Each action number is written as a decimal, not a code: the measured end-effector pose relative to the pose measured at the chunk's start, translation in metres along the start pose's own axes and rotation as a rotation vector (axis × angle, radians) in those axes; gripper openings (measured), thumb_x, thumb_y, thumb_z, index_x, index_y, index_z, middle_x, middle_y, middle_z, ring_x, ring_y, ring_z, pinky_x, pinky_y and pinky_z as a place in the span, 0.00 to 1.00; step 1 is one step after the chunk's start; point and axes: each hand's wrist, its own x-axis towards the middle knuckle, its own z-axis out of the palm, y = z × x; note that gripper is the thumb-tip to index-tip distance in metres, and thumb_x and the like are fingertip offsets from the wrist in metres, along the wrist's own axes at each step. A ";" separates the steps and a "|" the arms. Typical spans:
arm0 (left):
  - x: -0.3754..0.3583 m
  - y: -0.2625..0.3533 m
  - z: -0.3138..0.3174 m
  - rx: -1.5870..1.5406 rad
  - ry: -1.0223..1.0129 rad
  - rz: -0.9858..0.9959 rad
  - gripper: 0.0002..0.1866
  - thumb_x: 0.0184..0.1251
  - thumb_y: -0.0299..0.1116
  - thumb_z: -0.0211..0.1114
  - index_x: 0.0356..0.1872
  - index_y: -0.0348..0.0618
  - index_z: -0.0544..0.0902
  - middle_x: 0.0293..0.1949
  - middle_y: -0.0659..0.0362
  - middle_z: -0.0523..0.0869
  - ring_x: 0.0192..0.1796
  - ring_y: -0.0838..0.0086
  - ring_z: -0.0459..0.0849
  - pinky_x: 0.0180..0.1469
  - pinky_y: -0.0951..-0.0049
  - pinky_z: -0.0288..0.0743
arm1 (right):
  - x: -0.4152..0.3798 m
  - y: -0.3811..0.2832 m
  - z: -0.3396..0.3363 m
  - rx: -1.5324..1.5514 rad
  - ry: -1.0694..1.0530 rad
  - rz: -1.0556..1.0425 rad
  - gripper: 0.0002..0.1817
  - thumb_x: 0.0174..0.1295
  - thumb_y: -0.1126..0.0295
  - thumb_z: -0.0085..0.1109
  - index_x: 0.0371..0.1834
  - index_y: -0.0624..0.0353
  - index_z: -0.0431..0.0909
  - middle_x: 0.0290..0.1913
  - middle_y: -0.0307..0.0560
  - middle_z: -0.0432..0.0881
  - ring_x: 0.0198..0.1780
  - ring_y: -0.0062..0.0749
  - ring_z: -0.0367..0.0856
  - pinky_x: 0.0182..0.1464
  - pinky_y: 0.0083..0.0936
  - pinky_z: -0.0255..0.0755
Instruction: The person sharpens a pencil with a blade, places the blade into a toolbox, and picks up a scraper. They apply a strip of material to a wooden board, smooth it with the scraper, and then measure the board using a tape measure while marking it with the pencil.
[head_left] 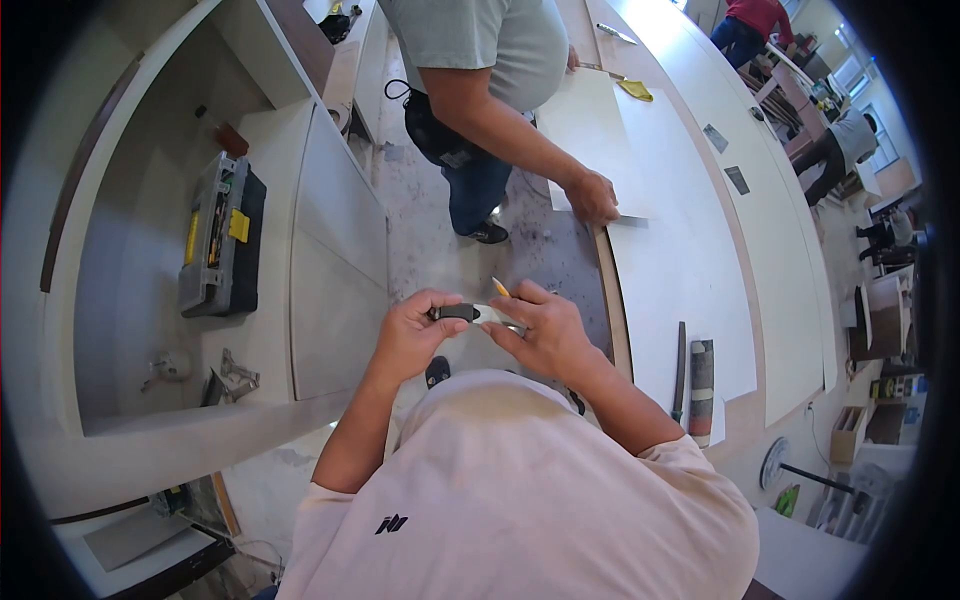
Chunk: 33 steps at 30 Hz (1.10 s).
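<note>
In front of my chest, both hands meet at a small dark and pale tool [474, 314]. My left hand [412, 335] is closed around its dark end. At the pale end, the fingers of my right hand [545, 325] are closed on it. A yellow pencil [501, 287] sticks up by my right fingers. What the tool is cannot be made out clearly. Both hands are above the floor, left of the long worktable.
A co-worker's hand [594, 197] holds a flat metal blade [630, 221] at the white sheet [690, 290]. A grey roll [702, 390] lies near me on the table. At left, a toolbox [222, 240] sits in a cabinet [330, 250]. Other people stand far right.
</note>
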 end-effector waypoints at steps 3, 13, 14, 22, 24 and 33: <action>-0.003 0.006 0.003 0.056 0.010 0.011 0.14 0.58 0.19 0.69 0.46 0.35 0.81 0.37 0.60 0.84 0.36 0.82 0.81 0.39 0.82 0.77 | -0.001 -0.004 -0.002 -0.027 0.022 -0.024 0.16 0.48 0.67 0.72 0.41 0.57 0.83 0.30 0.42 0.74 0.26 0.38 0.77 0.29 0.31 0.72; -0.021 -0.007 0.006 0.154 0.034 0.465 0.16 0.54 0.10 0.66 0.44 0.36 0.79 0.45 0.52 0.81 0.43 0.74 0.83 0.44 0.76 0.79 | -0.005 -0.010 -0.005 -0.058 0.086 -0.161 0.15 0.47 0.67 0.73 0.39 0.52 0.83 0.31 0.38 0.75 0.28 0.32 0.76 0.27 0.27 0.68; -0.023 -0.010 0.002 0.205 0.033 0.496 0.17 0.54 0.10 0.66 0.44 0.37 0.79 0.45 0.52 0.81 0.43 0.73 0.83 0.44 0.77 0.79 | -0.005 -0.012 -0.006 -0.072 0.075 -0.164 0.14 0.47 0.66 0.73 0.39 0.52 0.83 0.30 0.37 0.75 0.28 0.31 0.75 0.27 0.27 0.67; -0.030 -0.004 0.007 0.222 0.033 0.457 0.15 0.56 0.12 0.66 0.42 0.37 0.78 0.43 0.51 0.83 0.42 0.73 0.83 0.43 0.76 0.79 | -0.006 -0.018 -0.002 -0.080 0.077 -0.178 0.09 0.52 0.67 0.70 0.36 0.49 0.83 0.28 0.34 0.75 0.26 0.30 0.72 0.26 0.25 0.63; -0.030 -0.005 0.005 0.210 0.021 0.435 0.14 0.56 0.12 0.66 0.42 0.37 0.78 0.43 0.51 0.83 0.43 0.74 0.83 0.44 0.76 0.78 | -0.006 -0.018 0.000 -0.084 0.077 -0.179 0.09 0.52 0.67 0.70 0.37 0.49 0.83 0.29 0.34 0.75 0.26 0.30 0.71 0.27 0.26 0.64; -0.034 -0.012 0.019 -0.003 0.134 0.378 0.13 0.56 0.13 0.66 0.41 0.37 0.79 0.41 0.54 0.85 0.41 0.76 0.83 0.43 0.78 0.78 | -0.007 -0.018 0.003 -0.106 0.072 -0.166 0.11 0.48 0.66 0.72 0.36 0.49 0.84 0.29 0.32 0.75 0.27 0.30 0.72 0.29 0.27 0.63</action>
